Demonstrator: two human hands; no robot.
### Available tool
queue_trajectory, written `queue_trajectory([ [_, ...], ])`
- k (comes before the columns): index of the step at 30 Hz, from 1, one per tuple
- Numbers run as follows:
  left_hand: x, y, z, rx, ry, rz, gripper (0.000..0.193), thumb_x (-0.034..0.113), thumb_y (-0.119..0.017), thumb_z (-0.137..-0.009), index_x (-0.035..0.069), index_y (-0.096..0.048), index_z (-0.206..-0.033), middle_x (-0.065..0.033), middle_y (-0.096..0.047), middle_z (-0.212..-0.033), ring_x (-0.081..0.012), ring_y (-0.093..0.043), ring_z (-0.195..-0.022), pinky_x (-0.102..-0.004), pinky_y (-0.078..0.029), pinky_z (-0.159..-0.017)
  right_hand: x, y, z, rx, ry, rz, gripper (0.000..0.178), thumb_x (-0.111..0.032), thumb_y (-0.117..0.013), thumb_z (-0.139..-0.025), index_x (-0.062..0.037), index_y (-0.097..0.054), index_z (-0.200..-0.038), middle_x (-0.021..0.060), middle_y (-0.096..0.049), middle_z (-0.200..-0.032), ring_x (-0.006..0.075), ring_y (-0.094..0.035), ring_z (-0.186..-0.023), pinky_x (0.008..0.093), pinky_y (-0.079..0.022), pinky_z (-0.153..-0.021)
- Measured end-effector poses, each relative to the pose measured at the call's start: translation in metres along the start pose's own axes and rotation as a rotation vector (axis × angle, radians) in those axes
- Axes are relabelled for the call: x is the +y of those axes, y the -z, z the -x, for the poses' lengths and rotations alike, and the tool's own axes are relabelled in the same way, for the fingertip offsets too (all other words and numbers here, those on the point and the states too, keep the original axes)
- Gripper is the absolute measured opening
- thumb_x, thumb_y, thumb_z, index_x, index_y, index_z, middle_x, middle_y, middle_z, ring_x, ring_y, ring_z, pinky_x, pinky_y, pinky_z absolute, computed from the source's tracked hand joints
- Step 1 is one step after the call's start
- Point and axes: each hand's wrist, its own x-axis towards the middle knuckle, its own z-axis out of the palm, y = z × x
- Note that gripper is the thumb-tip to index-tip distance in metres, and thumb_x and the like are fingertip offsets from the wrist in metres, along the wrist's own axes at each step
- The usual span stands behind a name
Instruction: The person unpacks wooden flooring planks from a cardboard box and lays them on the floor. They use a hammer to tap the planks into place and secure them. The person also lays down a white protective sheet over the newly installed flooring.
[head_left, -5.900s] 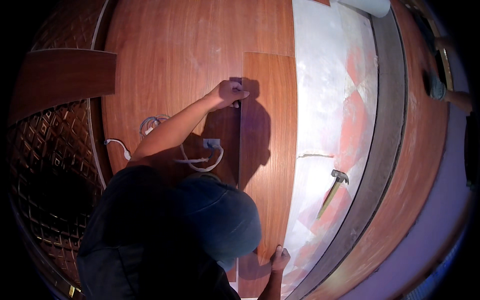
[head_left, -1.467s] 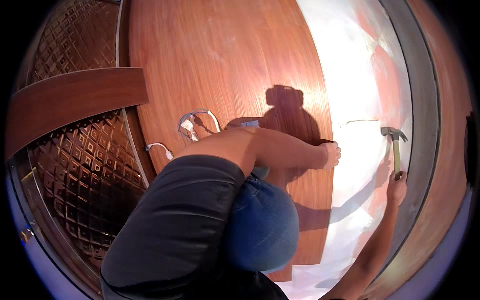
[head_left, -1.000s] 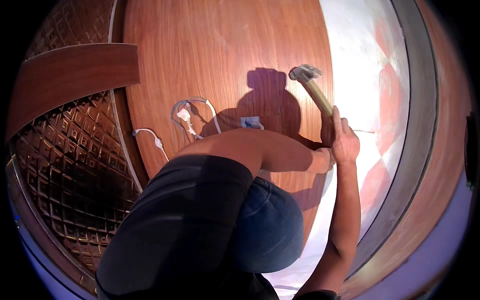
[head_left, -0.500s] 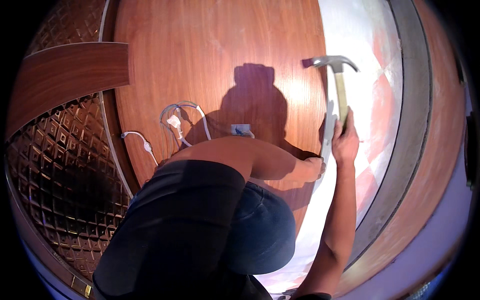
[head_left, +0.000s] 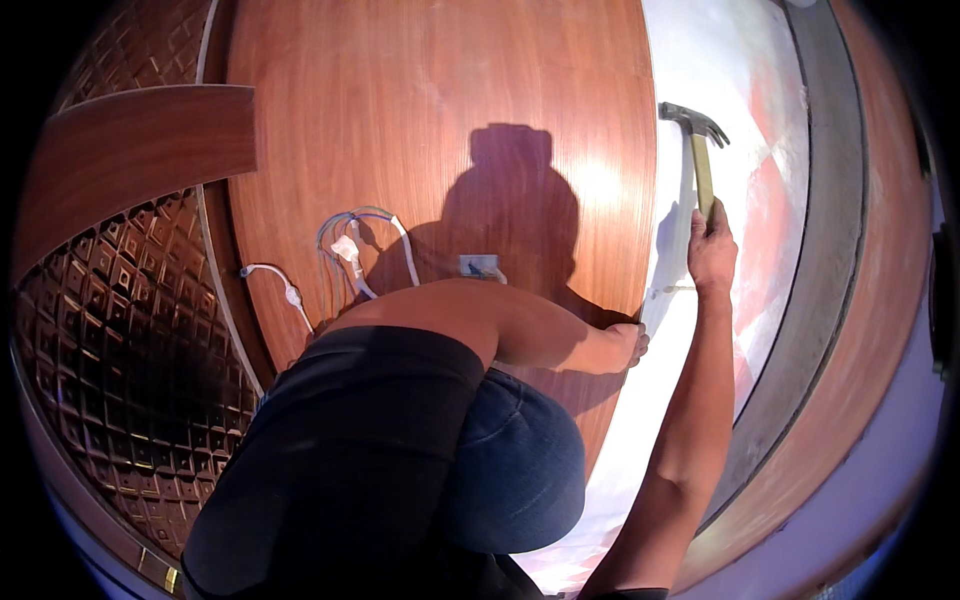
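Reddish-brown wood-grain boarding (head_left: 370,90) is filling the middle of the view; a pale strip (head_left: 690,30) with faded pink patches (head_left: 768,205) is running along its right edge, and a grey band (head_left: 835,200) is curving beyond that; at the left a dark panel (head_left: 130,310) with a raised diamond pattern is showing, and a dark brown board (head_left: 150,145) is lying across it, its end reaching toward the boarding.

The right hand (head_left: 712,255) is grasping a claw hammer (head_left: 702,165) near the lower end of its yellowish handle; the hammer is standing out over the pale strip, its head away from the person, its claw pointing right and its striking end facing left, close to the boarding's edge; the left hand (head_left: 625,348) is resting at that same edge with its fingers curled in, and whether they are gripping anything is not possible to tell.

A white plug (head_left: 345,248) and a loop of thin cable are lying on the boarding, with a shorter white lead (head_left: 290,292) to their left; a small pale box (head_left: 478,265) is sitting just beyond the left arm; a large shadow (head_left: 510,210) is falling across the boarding.
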Motion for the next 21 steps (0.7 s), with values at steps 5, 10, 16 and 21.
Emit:
queue_trajectory([
  [5, 0.003, -0.012, -0.014, -0.01, 0.0, 0.026, 0.033, 0.02, -0.059, -0.093, 0.009, -0.067, -0.123, -0.0062, -0.06, -0.133, -0.0258, -0.051, -0.128, -0.0448, -0.039, -0.105, 0.008, -0.005, -0.006, 0.029, 0.003, 0.06, 0.05, -0.036, -0.054, -0.104, -0.0125, -0.049, -0.147, 0.0278, -0.069, -0.118, 0.0461, -0.066, -0.11, 0.0506, -0.054, -0.093],
  [10, 0.006, -0.021, -0.018, 0.024, 0.005, 0.068, 0.032, 0.02, -0.059, -0.094, 0.009, -0.068, -0.122, -0.0064, -0.062, -0.13, -0.0259, -0.052, -0.126, -0.0447, -0.04, -0.105, 0.009, -0.001, -0.007, 0.012, 0.05, -0.013, 0.051, -0.036, -0.056, -0.103, -0.0104, -0.05, -0.147, 0.0289, -0.068, -0.118, 0.0462, -0.066, -0.111, 0.0497, -0.054, -0.094],
  [16, 0.004, -0.015, -0.014, 0.021, -0.004, 0.035, 0.032, 0.021, -0.057, -0.094, 0.009, -0.068, -0.122, -0.0059, -0.062, -0.13, -0.0255, -0.052, -0.125, -0.0443, -0.04, -0.105, 0.001, -0.007, -0.005, 0.024, 0.026, 0.018, 0.051, -0.035, -0.056, -0.103, -0.01, -0.05, -0.147, 0.0293, -0.068, -0.117, 0.047, -0.065, -0.11, 0.051, -0.054, -0.094],
  [21, 0.004, -0.013, -0.013, 0.023, 0.014, 0.042, 0.031, 0.022, -0.058, -0.094, 0.011, -0.068, -0.122, -0.0051, -0.062, -0.128, -0.0251, -0.051, -0.126, -0.0445, -0.039, -0.105, -0.011, -0.011, -0.002, 0.052, -0.016, 0.036, 0.052, -0.036, -0.056, -0.102, -0.0112, -0.05, -0.147, 0.0304, -0.068, -0.116, 0.0479, -0.065, -0.109, 0.0522, -0.054, -0.093],
])
